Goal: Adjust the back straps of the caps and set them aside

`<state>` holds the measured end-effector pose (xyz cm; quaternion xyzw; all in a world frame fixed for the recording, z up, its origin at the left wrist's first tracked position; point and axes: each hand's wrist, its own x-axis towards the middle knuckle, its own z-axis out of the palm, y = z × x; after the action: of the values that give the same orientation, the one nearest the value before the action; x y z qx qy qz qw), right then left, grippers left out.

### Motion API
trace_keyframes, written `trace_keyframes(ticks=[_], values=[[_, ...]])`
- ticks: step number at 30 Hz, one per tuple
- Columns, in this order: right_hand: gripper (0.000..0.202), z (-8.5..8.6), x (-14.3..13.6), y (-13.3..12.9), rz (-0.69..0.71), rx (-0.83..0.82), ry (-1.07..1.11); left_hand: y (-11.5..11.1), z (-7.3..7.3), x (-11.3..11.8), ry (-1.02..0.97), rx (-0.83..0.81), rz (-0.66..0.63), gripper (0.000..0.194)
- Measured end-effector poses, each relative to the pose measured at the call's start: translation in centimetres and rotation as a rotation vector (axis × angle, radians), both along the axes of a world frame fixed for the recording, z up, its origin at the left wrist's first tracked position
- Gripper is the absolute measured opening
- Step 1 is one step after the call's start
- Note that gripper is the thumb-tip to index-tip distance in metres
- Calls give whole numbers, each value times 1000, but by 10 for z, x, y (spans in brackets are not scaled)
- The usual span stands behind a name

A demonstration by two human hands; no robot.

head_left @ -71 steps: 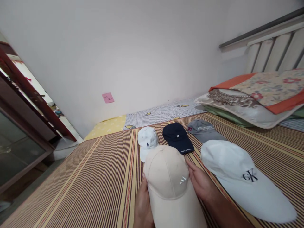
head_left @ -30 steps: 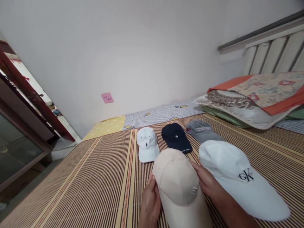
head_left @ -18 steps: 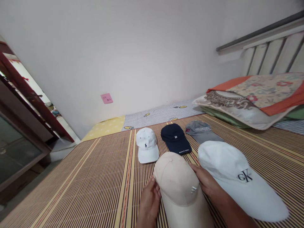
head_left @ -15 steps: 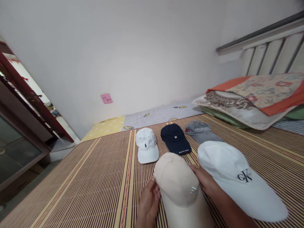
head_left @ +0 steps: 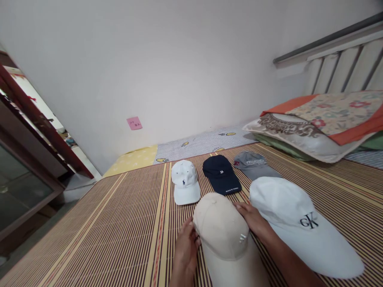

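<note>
"Where's the beige baseball cap (head_left: 223, 229)?"

"Right in front of the person, over the striped bamboo mat (head_left: 119, 227), crown up and brim toward the wearer of the camera. I can't tell whether it rests flat or is lifted a touch. There's a small pale striped emblem on the crown's front."

"And the hands?"

"One on each side. The left hand (head_left: 184, 245) is at the crown's left edge, fingers bent and a little apart, the tips at the fabric. The right hand (head_left: 254, 219) lies along the other side, fingers reaching forward, close together, against the crown."

"Is either one pinching it?"

"Can't tell from here; the thumbs don't show clearly."

"What's around it?"

"Just beyond, a white cap with a dark polo-player emblem (head_left: 185, 181), then a navy cap with white lettering on its brim (head_left: 221, 173), then a gray cap (head_left: 255, 165), all in a row. Beside the right forearm there's a large white cap marked CK (head_left: 308, 221), its brim pointing off to the right."

"And further back?"

"An orange-edged floral cloth (head_left: 344, 109) over a pillow (head_left: 323, 145), and a pink note (head_left: 134, 123) on the wall (head_left: 179, 59)."
</note>
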<state>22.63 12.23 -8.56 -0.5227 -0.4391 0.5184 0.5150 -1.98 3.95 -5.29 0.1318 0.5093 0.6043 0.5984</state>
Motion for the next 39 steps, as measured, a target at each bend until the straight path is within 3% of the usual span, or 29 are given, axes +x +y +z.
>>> trace_keyframes(ticks=[7,13,21,27,39], values=[[43,7,-12,-12,101,-81,234,-1,-2,-3,37,6,-33,44],[34,8,-18,-16,70,-115,448,1,3,-5,-35,117,-118,50],[46,-8,-18,-12,18,-127,410,3,-5,-7,-96,40,-11,36],[44,-9,-18,-12,-10,-139,410,3,-4,-10,-118,10,4,34],[38,-7,-19,-13,-28,-154,406,2,-10,-7,11,8,-23,48]])
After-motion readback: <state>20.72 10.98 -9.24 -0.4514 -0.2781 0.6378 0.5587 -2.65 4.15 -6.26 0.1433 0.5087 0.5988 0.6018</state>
